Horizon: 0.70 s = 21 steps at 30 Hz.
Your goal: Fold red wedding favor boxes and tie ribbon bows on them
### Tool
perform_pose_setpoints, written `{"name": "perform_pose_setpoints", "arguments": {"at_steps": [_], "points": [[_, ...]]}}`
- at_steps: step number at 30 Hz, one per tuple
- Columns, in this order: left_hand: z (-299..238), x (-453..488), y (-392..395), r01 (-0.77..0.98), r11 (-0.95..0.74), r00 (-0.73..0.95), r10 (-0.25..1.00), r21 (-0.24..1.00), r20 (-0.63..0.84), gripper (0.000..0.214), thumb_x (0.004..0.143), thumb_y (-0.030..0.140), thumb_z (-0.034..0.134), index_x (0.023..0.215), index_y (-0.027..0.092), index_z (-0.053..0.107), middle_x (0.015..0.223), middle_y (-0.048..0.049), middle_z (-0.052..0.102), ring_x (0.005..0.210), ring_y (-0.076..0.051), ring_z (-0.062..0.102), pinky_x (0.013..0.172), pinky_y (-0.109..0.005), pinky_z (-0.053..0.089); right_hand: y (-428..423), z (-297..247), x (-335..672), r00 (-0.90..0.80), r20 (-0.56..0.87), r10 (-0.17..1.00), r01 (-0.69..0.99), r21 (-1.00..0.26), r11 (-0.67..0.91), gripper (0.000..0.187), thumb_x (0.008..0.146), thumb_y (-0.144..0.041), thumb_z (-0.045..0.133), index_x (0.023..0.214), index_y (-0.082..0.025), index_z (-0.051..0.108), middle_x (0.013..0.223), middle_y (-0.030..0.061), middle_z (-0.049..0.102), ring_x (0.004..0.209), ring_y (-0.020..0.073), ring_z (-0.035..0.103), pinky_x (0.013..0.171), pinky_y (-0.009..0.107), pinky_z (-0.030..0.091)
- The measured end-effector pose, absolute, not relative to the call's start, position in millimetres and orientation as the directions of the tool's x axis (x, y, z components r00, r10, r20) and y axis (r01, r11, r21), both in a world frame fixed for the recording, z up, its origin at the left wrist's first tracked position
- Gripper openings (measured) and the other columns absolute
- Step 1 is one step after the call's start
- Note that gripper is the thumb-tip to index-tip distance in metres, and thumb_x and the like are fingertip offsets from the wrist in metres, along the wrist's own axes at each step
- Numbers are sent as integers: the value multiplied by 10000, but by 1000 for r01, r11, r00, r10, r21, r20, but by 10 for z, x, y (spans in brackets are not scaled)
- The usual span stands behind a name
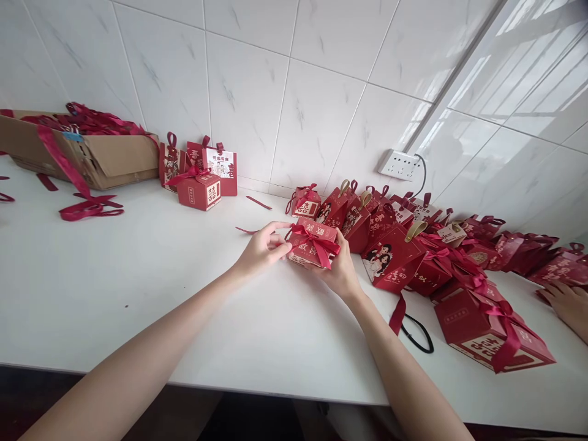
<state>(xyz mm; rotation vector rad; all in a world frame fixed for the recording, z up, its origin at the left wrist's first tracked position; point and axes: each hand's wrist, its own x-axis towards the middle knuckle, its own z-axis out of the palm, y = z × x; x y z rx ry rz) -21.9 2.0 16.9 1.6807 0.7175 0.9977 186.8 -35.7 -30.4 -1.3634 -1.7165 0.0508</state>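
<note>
A small red gift box (312, 243) tied with a red ribbon bow rests on the white table (138, 288), held between both my hands. My left hand (261, 248) pinches the ribbon at the box's left side, fingers curled. My right hand (340, 272) cups the box from the right and underneath. Just behind and to the right lies a crowd of similar red boxes and bags (395, 245).
A cardboard carton (92, 156) full of red ribbons stands at the back left, loose ribbons (89, 208) in front of it. A few red boxes (199, 187) stand by the tiled wall. A larger ribboned box (491, 331) and black hair tie (418, 335) lie right. Another person's hand (567, 306) rests far right.
</note>
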Motion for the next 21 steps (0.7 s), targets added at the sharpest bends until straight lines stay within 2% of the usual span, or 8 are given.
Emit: {"name": "perform_pose_setpoints", "arguments": {"at_steps": [3,5,9,11,14,17,19,21], "points": [[106,-207,-33,56,-482,558,741,874,373,588,787,261,543,1333,197,334,641,37,596,647,-134,592,641,-244,456,-348,-324,1873,3,629,777,777,-490,395,1072,651,-440,741,1436,-165,65,1340,221,319,1258,361,347,980,545,378],[35,-196,-44,151,-652,606,655,743,451,635,794,218,507,1384,212,271,606,61,566,586,-109,551,629,-228,441,-344,-333,1871,-23,637,771,794,-456,401,1055,670,-471,720,1438,-172,62,1347,216,315,1254,357,350,982,563,367],[-92,-172,-10,342,-858,653,510,383,559,437,805,172,430,1233,206,517,502,64,488,482,-104,454,576,-230,413,-343,-336,1856,-50,634,772,813,-423,400,1017,699,-509,685,1442,-170,79,1358,213,305,1258,346,345,984,555,374],[-118,-167,8,399,-869,643,493,293,587,374,811,183,430,1149,197,588,478,55,491,465,-112,454,560,-237,414,-350,-328,1843,-49,637,770,811,-424,403,1015,695,-527,681,1439,-168,92,1358,211,309,1267,344,333,994,546,367],[-116,-184,15,364,-888,656,458,279,600,363,803,228,477,1140,177,599,518,48,552,460,-105,480,539,-228,432,-363,-312,1827,-44,646,762,797,-437,417,1039,677,-553,684,1436,-161,91,1349,211,322,1279,344,316,1004,540,358],[-89,-244,21,213,-934,662,353,286,661,322,786,228,514,1076,158,634,489,60,550,419,-79,489,463,-188,410,-367,-297,1827,-48,641,766,784,-451,426,1045,672,-537,697,1438,-172,87,1340,207,334,1271,343,334,995,542,364],[-54,-302,46,121,-960,552,277,254,787,248,768,201,519,962,172,671,408,82,485,351,-60,438,410,-172,372,-359,-287,1837,-65,629,775,774,-458,437,1043,678,-502,709,1444,-181,78,1332,207,344,1250,345,366,981,548,374],[0,-356,93,138,-940,315,340,312,886,188,767,190,504,843,184,675,400,79,464,345,-56,420,401,-172,362,-349,-281,1846,-88,615,784,767,-460,447,1041,681,-463,720,1449,-184,75,1331,209,348,1236,349,385,974,554,379]]}}
